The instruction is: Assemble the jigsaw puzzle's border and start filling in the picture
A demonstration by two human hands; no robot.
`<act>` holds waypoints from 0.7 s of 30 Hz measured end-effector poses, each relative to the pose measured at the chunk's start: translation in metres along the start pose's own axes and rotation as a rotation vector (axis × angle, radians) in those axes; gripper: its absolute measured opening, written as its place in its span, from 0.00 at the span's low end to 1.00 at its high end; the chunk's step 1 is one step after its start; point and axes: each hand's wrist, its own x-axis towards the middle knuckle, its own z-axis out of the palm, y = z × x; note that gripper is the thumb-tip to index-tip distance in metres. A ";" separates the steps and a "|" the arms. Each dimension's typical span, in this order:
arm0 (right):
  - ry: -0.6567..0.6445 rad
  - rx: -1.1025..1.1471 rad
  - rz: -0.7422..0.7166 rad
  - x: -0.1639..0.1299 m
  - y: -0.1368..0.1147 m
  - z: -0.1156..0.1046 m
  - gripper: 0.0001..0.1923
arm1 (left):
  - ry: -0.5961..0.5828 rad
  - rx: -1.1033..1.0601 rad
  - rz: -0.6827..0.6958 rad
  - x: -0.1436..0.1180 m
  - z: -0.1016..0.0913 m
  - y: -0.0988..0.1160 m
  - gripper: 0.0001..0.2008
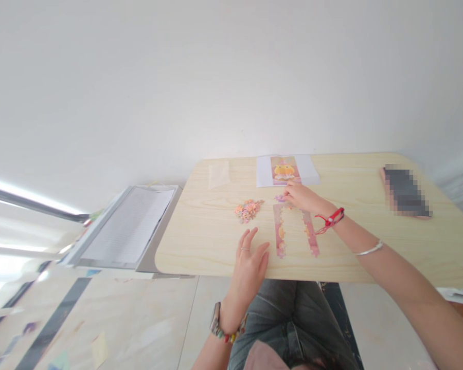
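Observation:
My left hand (250, 261) lies flat on the pale wooden table (200, 241), fingers spread, holding nothing, just left of a joined strip of puzzle pieces (280, 231). My right hand (301, 197) reaches forward, with its fingertips on small puzzle pieces (281, 198) at the top of the two strips. A second strip (310, 234) lies under my right wrist, which bears a red cord. A heap of loose pink and orange puzzle pieces (248, 209) sits to the left. A printed sheet with the picture (284, 170) lies at the far edge.
A clear plastic bag (219, 174) lies at the far left of the table. A phone (405, 191) rests at the far right. To the left of the table stands a lower grey surface with white paper (129, 226). My knees are under the near edge.

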 end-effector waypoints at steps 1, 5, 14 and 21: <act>0.016 0.028 0.003 -0.002 0.002 -0.002 0.10 | 0.002 0.000 0.002 0.001 0.000 0.001 0.10; 0.079 0.152 0.057 -0.023 0.002 -0.015 0.11 | 0.015 0.010 -0.007 0.001 -0.001 0.002 0.10; -0.117 0.266 0.028 -0.111 -0.070 -0.005 0.10 | -0.049 0.001 -0.005 -0.002 0.004 0.006 0.10; 0.069 0.072 0.088 -0.126 -0.088 0.029 0.05 | -0.102 0.060 -0.002 -0.002 0.004 0.012 0.16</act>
